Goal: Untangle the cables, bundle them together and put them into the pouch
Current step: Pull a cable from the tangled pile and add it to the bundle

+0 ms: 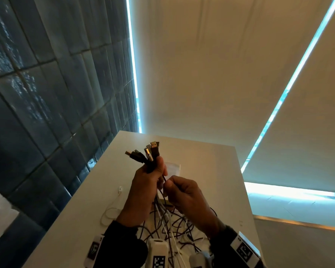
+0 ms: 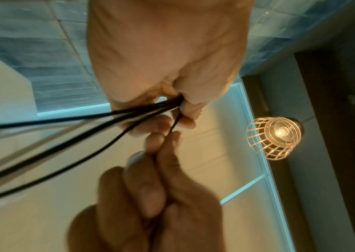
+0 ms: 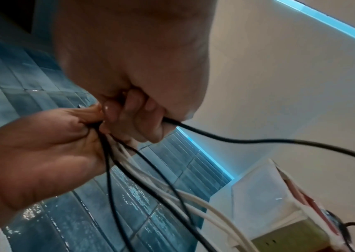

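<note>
White table (image 1: pixel 211 171), left hand (image 1: pixel 143 186) gripping cables (image 1: pixel 149 153), right hand (image 1: pixel 188 198) seemingly pinching one.

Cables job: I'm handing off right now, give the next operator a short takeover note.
Left hand: grips a bunch of cable ends, plugs sticking up above the fist.
Right hand: pinches one dark cable just below the left fist.
Cables: the rest hangs from the left hand into a tangled dark and white heap on the table. One thin white cable lies apart, to the left.
Pouch: a pale flat item lies beyond the hands; I cannot tell if it is the pouch.
Done: several ends gathered.
Left: finish untangling, bundle, put in pouch.
</note>
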The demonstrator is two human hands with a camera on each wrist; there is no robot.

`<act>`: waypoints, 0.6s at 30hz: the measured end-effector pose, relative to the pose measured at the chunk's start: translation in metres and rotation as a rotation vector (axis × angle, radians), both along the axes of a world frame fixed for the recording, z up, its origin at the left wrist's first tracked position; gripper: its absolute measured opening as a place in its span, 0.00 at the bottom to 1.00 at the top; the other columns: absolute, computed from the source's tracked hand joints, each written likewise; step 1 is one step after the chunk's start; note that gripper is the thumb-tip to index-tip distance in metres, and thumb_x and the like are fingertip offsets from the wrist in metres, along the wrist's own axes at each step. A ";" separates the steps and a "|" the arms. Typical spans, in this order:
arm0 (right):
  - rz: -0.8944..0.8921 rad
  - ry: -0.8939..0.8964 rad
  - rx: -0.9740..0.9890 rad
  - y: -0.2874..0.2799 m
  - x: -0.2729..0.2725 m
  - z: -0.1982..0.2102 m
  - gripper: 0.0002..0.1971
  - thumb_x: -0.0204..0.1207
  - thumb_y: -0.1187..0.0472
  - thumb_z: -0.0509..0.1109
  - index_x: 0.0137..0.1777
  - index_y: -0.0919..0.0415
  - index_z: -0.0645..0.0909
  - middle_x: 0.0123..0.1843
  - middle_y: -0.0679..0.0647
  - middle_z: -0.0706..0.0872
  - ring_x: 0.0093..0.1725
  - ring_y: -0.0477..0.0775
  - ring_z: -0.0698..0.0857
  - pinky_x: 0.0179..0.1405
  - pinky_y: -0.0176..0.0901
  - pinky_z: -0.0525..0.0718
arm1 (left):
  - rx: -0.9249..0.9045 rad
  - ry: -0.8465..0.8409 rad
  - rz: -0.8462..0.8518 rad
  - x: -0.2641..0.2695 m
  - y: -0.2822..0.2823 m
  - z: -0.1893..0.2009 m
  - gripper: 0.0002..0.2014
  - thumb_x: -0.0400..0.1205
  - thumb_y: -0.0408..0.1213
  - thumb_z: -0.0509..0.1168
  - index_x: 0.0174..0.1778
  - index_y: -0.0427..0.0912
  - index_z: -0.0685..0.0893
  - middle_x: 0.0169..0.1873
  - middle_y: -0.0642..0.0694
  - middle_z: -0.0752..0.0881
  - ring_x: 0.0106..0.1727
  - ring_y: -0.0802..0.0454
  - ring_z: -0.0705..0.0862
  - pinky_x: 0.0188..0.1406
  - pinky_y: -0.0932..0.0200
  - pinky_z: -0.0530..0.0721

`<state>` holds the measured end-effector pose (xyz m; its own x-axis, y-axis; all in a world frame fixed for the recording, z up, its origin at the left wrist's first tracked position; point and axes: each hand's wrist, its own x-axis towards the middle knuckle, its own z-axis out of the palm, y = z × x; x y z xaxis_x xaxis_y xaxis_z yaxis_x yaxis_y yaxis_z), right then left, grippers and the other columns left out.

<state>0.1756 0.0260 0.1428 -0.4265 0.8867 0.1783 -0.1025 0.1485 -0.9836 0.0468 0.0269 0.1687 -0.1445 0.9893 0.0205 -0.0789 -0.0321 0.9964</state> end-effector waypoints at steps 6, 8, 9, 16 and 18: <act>0.027 -0.262 0.064 0.009 0.009 -0.045 0.15 0.84 0.61 0.63 0.34 0.54 0.78 0.30 0.43 0.76 0.33 0.43 0.74 0.38 0.41 0.76 | -0.061 -0.390 -0.048 -0.005 0.001 0.004 0.20 0.82 0.50 0.58 0.29 0.41 0.71 0.19 0.49 0.61 0.19 0.55 0.61 0.19 0.61 0.68; 0.011 -0.332 0.072 0.010 0.011 -0.058 0.16 0.84 0.60 0.64 0.32 0.49 0.76 0.30 0.42 0.75 0.34 0.40 0.74 0.39 0.38 0.75 | -0.063 -0.395 -0.040 -0.011 0.002 0.006 0.20 0.83 0.49 0.57 0.29 0.41 0.70 0.19 0.51 0.60 0.17 0.57 0.57 0.17 0.63 0.58; -0.004 -0.361 0.083 0.010 0.012 -0.063 0.16 0.84 0.59 0.64 0.32 0.49 0.76 0.30 0.43 0.75 0.34 0.39 0.73 0.39 0.36 0.74 | -0.061 -0.389 -0.042 -0.014 0.003 0.008 0.20 0.84 0.48 0.56 0.29 0.41 0.70 0.18 0.51 0.60 0.17 0.58 0.57 0.19 0.62 0.56; -0.129 -0.478 0.062 0.016 0.026 -0.107 0.15 0.84 0.61 0.64 0.34 0.53 0.78 0.26 0.40 0.77 0.29 0.36 0.74 0.32 0.26 0.70 | -0.046 -0.334 -0.080 -0.030 0.000 0.017 0.16 0.87 0.39 0.54 0.32 0.41 0.72 0.20 0.51 0.63 0.21 0.57 0.58 0.29 0.53 0.52; -0.143 -0.513 0.046 0.016 0.029 -0.115 0.16 0.84 0.62 0.63 0.33 0.51 0.77 0.26 0.42 0.76 0.28 0.36 0.75 0.31 0.26 0.69 | -0.008 -0.366 -0.048 -0.036 0.002 0.017 0.15 0.84 0.40 0.57 0.30 0.42 0.73 0.21 0.51 0.61 0.20 0.57 0.57 0.25 0.55 0.53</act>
